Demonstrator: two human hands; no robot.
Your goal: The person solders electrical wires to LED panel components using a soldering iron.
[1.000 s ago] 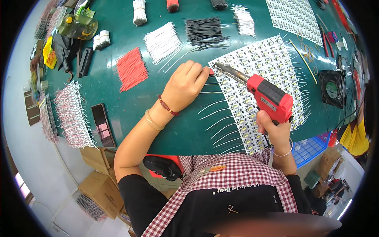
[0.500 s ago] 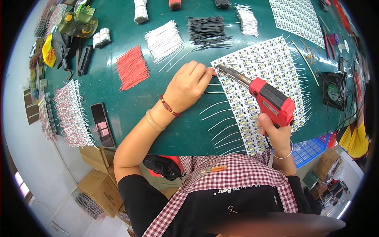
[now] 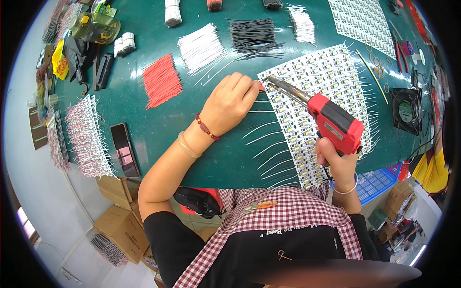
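My right hand (image 3: 337,162) grips a red and black soldering gun (image 3: 336,122), its metal tip over the upper left corner of a white circuit board sheet (image 3: 307,144). Closed at that same corner, my left hand (image 3: 231,103) pinches a red wire (image 3: 261,87), of which only a short red bit shows past the fingertips. Whether the tip touches the wire or a pad is too small to tell. White wires (image 3: 271,144) stick out from the sheet's left edge, and more wires fringe its right edge.
Beyond my left hand lie red wires (image 3: 162,81), white wires (image 3: 201,48) and black wires (image 3: 252,36). A phone (image 3: 126,150) and wired boards (image 3: 89,137) are at left. On the right are a black fan (image 3: 406,111), rubber bands (image 3: 378,67) and another board sheet (image 3: 362,26).
The soldering gun and my right hand have shifted slightly to the right, the tip staying by the board's corner. My left hand keeps nearly the same place.
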